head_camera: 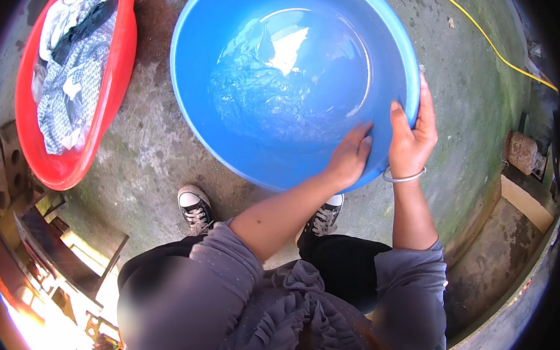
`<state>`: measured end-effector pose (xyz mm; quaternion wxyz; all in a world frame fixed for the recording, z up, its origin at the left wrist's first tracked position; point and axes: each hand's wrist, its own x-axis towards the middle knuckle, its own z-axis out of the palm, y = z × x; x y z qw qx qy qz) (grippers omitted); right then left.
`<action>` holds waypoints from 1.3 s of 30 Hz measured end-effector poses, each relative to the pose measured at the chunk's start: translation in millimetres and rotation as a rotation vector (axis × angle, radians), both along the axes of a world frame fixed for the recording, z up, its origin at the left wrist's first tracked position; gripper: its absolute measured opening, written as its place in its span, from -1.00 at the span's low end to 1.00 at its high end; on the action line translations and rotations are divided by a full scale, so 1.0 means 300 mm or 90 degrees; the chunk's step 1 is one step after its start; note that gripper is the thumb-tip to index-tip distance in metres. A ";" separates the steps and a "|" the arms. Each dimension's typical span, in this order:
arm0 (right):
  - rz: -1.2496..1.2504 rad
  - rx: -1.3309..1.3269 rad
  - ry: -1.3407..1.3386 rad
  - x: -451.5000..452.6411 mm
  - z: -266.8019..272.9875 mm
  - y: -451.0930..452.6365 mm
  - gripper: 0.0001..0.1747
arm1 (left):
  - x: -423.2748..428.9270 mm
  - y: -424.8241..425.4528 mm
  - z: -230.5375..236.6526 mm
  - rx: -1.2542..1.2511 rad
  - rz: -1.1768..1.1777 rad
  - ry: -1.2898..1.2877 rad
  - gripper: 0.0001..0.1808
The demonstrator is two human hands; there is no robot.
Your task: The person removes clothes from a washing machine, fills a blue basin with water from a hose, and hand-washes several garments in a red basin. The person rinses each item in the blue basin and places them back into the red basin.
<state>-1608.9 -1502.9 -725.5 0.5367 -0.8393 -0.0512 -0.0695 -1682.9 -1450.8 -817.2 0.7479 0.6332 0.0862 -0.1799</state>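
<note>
A large round blue plastic basin (259,150) stands before me on the concrete floor, with rippling water (266,97) and bright reflections inside. My right hand (413,134), a silver-coloured bangle at its wrist, grips the basin's right rim. Its thumb lies on the inner side and its fingers wrap around the outside. My left hand (348,157) reaches over the near rim to the inner wall, close to my right hand. Its fingers are extended and slightly blurred; I see nothing held in it. Whether its fingertips touch the wall or the water is unclear.
Left of the blue basin is a red plastic tub (129,54) holding wet-looking clothes (73,86). Hollow bricks (4,165) lie beside it. A yellow hose or cord (486,38) crosses the floor at upper right. A low ledge (528,202) stands at right. My sneakers (195,210) are below the basin.
</note>
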 end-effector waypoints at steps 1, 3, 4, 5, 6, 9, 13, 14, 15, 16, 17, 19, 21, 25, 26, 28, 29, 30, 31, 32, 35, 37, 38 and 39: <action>-0.001 -0.015 -0.002 0.005 0.001 -0.002 -0.46 | -0.012 0.012 -0.011 0.052 -0.075 -0.009 -0.49; -0.009 -0.011 -0.002 0.023 -0.003 -0.026 -0.46 | -0.046 0.128 -0.004 0.163 -0.228 -0.029 -0.50; -0.017 -0.011 -0.006 0.040 -0.004 -0.043 -0.46 | -0.042 0.249 -0.019 0.363 -0.446 -0.055 -0.49; -0.003 -0.032 -0.026 0.055 -0.010 -0.057 -0.46 | -0.031 0.396 -0.044 0.567 -0.660 -0.075 -0.47; 0.016 -0.051 -0.043 0.072 -0.023 -0.064 -0.46 | -0.018 0.511 -0.039 0.776 -0.706 0.009 -0.46; 0.006 -0.009 0.081 0.114 -0.002 -0.016 -0.45 | 0.027 0.759 -0.088 1.134 -0.772 -0.001 -0.51; -0.001 0.129 0.231 0.073 -0.098 -0.068 -0.22 | 0.041 0.705 -0.064 1.159 -0.736 0.074 -0.55; 0.045 0.185 0.300 0.024 -0.141 -0.080 -0.20 | 0.040 0.629 -0.017 1.106 -0.801 0.152 -0.56; -0.013 0.208 0.396 -0.051 -0.207 -0.078 -0.30 | 0.017 0.575 -0.045 1.028 -0.736 0.170 -0.55; -0.027 0.252 0.421 -0.108 -0.255 -0.049 -0.34 | 0.004 0.519 -0.078 0.950 -0.673 0.182 -0.54; -0.036 0.299 0.449 -0.138 -0.288 -0.018 -0.38 | 0.000 0.453 -0.069 0.809 -0.532 0.226 -0.54; -0.001 0.237 0.308 -0.101 -0.292 0.026 -0.44 | -0.023 0.343 -0.129 0.491 -0.327 0.189 -0.53; -0.025 0.137 0.194 -0.063 -0.261 0.054 -0.54 | -0.012 0.231 -0.114 0.275 -0.177 0.153 -0.53; -0.055 0.064 0.105 -0.015 -0.221 0.012 -0.58 | -0.142 0.224 -0.096 0.219 -0.236 0.046 -0.52; -0.045 0.074 0.107 -0.004 -0.213 -0.002 -0.58 | -0.171 0.303 -0.107 0.327 -0.368 0.000 -0.55; -0.027 0.094 0.114 0.009 -0.194 -0.024 -0.57 | -0.198 0.536 -0.100 0.556 -0.649 -0.036 -0.60; -0.018 0.082 0.110 0.007 -0.194 -0.019 -0.57 | -0.203 0.654 -0.124 0.720 -0.708 -0.022 -0.60; -0.021 0.080 0.114 0.006 -0.188 -0.019 -0.57 | -0.061 0.689 0.016 0.883 -0.996 0.076 -0.56; -0.014 0.085 0.117 0.013 -0.165 -0.001 -0.57 | -0.059 0.812 -0.052 1.085 -0.870 -0.072 -0.55; -0.012 0.086 0.117 0.020 -0.157 0.005 -0.58 | -0.076 0.913 -0.120 1.265 -0.717 -0.234 -0.54; -0.051 0.078 0.109 0.033 -0.175 0.003 -0.60 | -0.093 0.838 -0.104 1.317 -0.658 -0.124 -0.53; -0.020 0.069 0.084 0.046 -0.159 0.025 -0.60 | -0.128 0.668 -0.039 1.065 -0.910 0.126 -0.52; -0.005 0.064 0.073 0.049 -0.154 0.033 -0.61 | -0.161 0.570 -0.025 0.967 -0.833 0.118 -0.53; -0.023 0.060 0.074 0.047 -0.163 0.026 -0.61 | -0.178 0.464 0.015 0.807 -0.583 0.125 -0.55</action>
